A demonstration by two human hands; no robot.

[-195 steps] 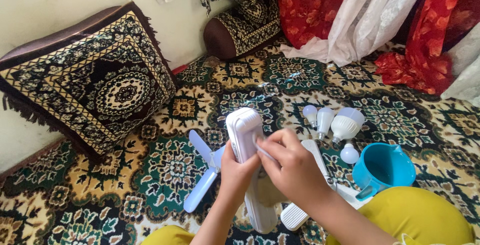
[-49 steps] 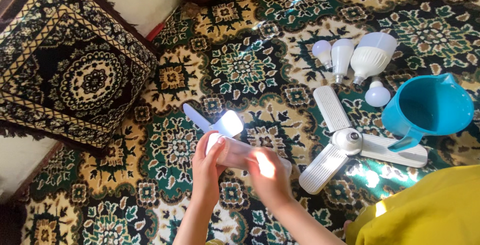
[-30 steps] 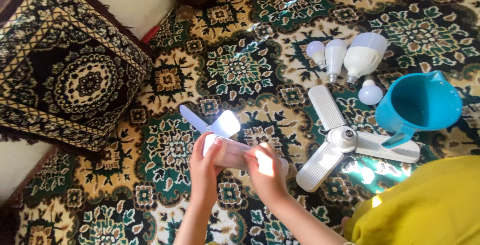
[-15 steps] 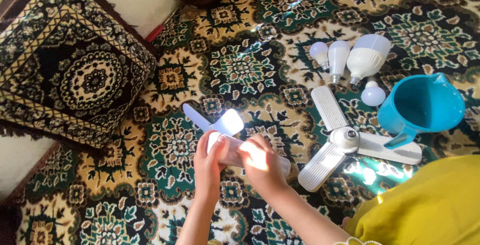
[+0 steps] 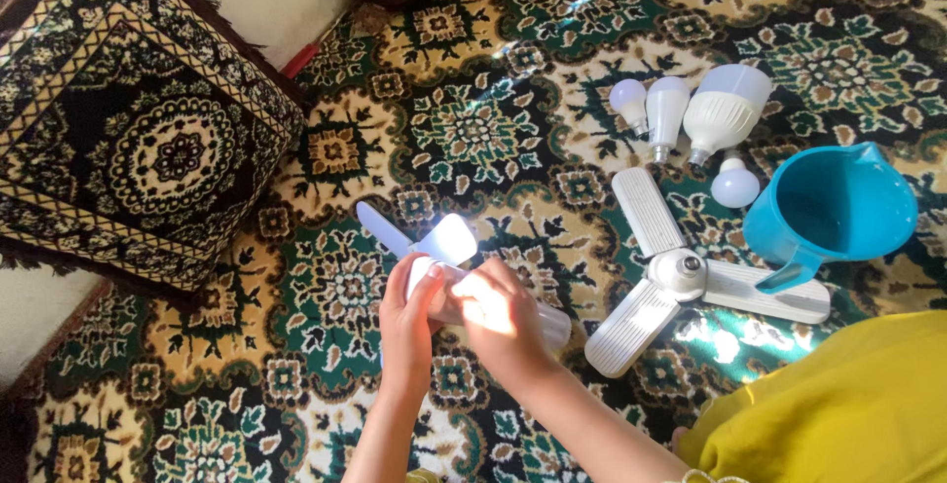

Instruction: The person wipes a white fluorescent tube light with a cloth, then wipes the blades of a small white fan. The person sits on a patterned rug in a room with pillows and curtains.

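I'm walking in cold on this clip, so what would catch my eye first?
Both hands, the left hand and right hand, grip a white folding-blade lamp low in the middle, sunlit. To the right on the patterned carpet lie a three-blade lamp, four white bulbs and a blue jug.

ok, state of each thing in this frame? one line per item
left hand: gripping the end of the folding lamp
right hand: closed over the lamp's middle
folding lamp: held off the carpet, one panel sticking out
three-blade lamp: lying on the carpet, blades spread, untouched
four bulbs: loose on the carpet, lying on their sides
blue jug: on the carpet, its handle over a blade; contents unclear
cushion: leaning on the wall
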